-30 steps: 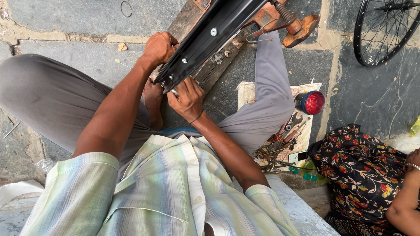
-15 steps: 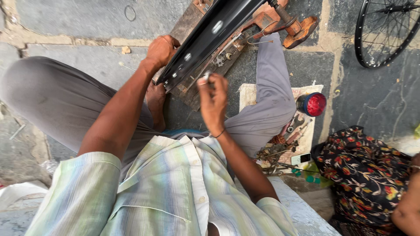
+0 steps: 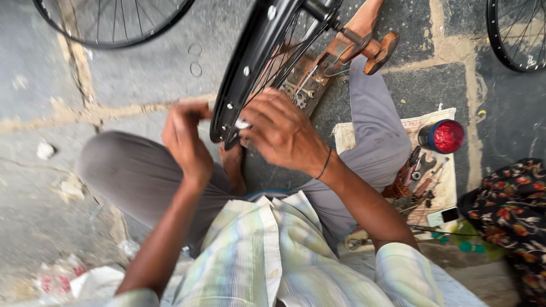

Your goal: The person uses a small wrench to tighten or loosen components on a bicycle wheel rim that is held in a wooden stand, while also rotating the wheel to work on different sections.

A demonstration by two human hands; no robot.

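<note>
1. The right hand (image 3: pixel 281 133) pinches a small white piece (image 3: pixel 243 124) against the black wheel rim (image 3: pixel 256 62).
2. The left hand (image 3: pixel 185 142) is loosely curled just beside the rim, holding nothing visible.
3. A red-capped can (image 3: pixel 442 136) stands well right of the hands.

Single view only, head cam, no 2nd view to share scene. Looks steeply down from above wearer's shoulders, facing fwd over striped shirt (image 3: pixel 267 256) at near edge. Close range: hands and black rim (image 3: pixel 250 62) fill centre. Stone floor (image 3: pixel 114 85) beyond; cloth w/ tools (image 3: pixel 424 182) at right; other wheels cut off at far corners.
</note>
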